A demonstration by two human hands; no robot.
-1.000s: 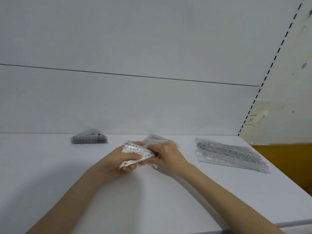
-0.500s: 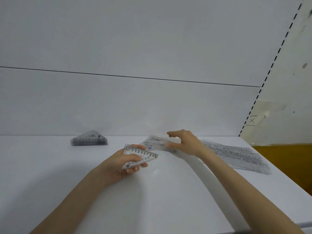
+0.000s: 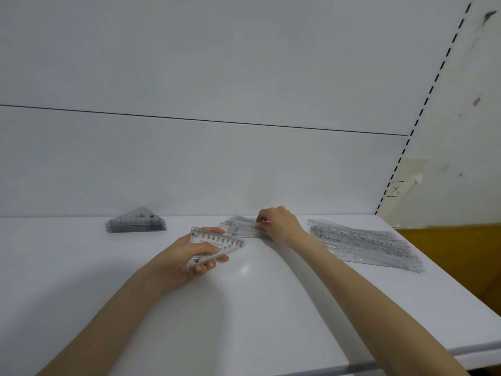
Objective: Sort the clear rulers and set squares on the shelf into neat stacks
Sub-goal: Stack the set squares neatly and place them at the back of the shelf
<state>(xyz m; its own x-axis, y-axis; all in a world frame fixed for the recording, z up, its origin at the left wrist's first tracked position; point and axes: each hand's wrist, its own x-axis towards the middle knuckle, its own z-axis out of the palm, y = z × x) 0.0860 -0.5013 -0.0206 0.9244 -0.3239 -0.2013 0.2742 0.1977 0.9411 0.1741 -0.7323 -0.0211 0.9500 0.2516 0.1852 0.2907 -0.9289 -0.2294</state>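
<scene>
My left hand [image 3: 187, 257] grips a small bunch of clear set squares [image 3: 217, 244] above the middle of the white shelf [image 3: 244, 308]. Just beyond it lies a loose pile of clear set squares [image 3: 238, 226], and my right hand [image 3: 279, 223] pinches the top piece of that pile with curled fingertips. A neat stack of triangular set squares [image 3: 135, 222] sits at the back left. A spread heap of long clear rulers [image 3: 363, 242] lies at the right.
The shelf's white back panel [image 3: 217, 164] rises right behind the piles. Its front edge [image 3: 379, 359] runs along the bottom right, and a yellow-brown surface [image 3: 461, 256] lies past its right end.
My right hand left the bunch in my left hand, reached back to the loose pile and now pinches its top piece. My left hand kept its bunch almost still.
</scene>
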